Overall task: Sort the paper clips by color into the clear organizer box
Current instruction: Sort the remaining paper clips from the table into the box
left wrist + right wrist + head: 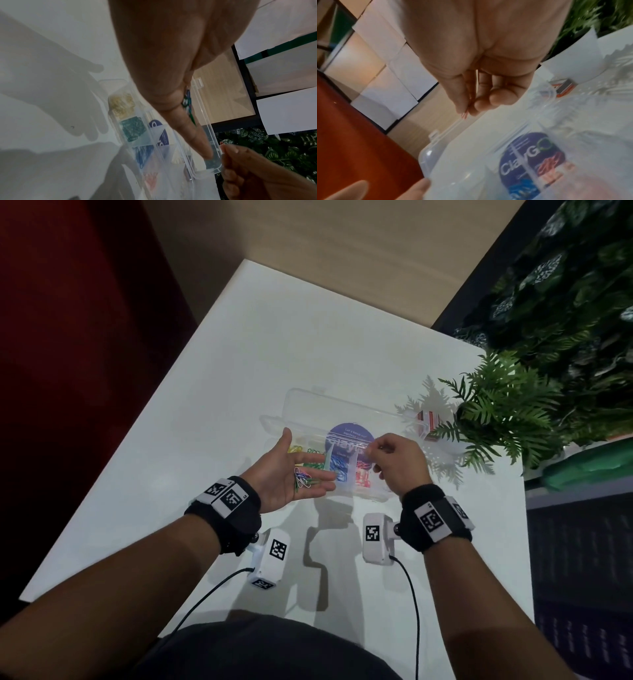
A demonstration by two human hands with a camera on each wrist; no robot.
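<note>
Palm of the left hand [291, 474] lies flat and spread, a tray for mixed paper clips [303, 478]; right hand [399, 462] pinches a red clip [464, 115] over the clear organizer box [301, 400] on the worktop [239, 371], probably bound for the red compartment [363, 477].

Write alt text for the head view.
A left hand held palm-up carries a small pile of mixed-colour paper clips, while the right hand pinches something small over a clear plastic organizer box, open on a white table.

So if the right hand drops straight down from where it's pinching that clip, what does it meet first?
Probably the clear organizer box: the right hand hovers above its red-clip compartment, pinching a red paper clip. Depth is uncertain.
</note>
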